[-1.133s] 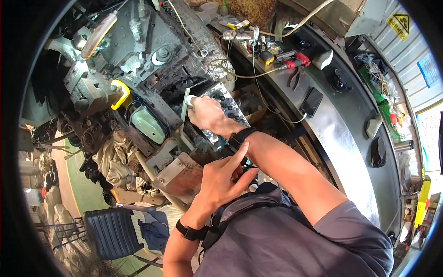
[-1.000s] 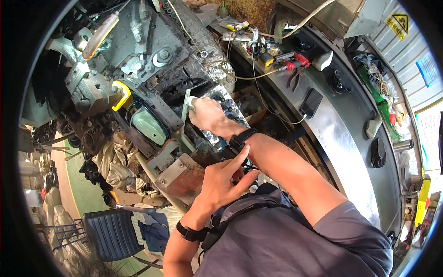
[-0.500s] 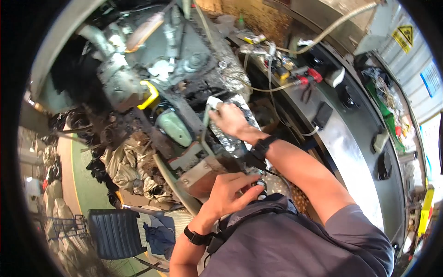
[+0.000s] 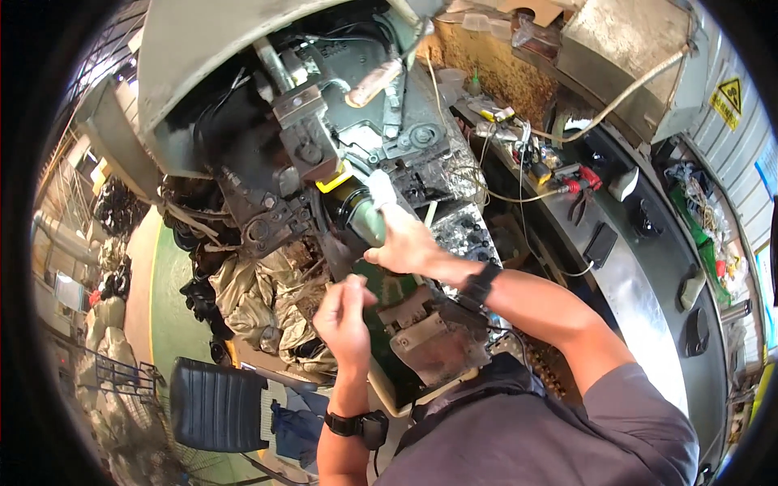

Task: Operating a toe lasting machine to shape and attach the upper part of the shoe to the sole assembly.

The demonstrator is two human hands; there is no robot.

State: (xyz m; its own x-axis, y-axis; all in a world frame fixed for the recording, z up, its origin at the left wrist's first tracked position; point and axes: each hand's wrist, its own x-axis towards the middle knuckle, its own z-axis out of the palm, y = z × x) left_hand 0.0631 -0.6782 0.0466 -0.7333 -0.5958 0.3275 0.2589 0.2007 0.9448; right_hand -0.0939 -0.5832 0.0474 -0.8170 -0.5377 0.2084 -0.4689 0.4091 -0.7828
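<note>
While the left hand (image 4: 344, 320) pinches narrowly before the pale green form (image 4: 368, 224), its content I cannot tell. Beyond, the right hand (image 4: 405, 245) seems to hold a white piece (image 4: 381, 189) near the form's far end: probably carrying, needing next a steady grip

To the upper right of the curved metal bench (image 4: 636, 336), a yellow sign (image 4: 728, 102) with a black-bordered warning triangle stands on the corrugated wall (image 4: 741, 77); the line beneath seems to be lettering, too small to read. Also right of the bench, a blue notice (image 4: 767, 167) is illegible.
</note>
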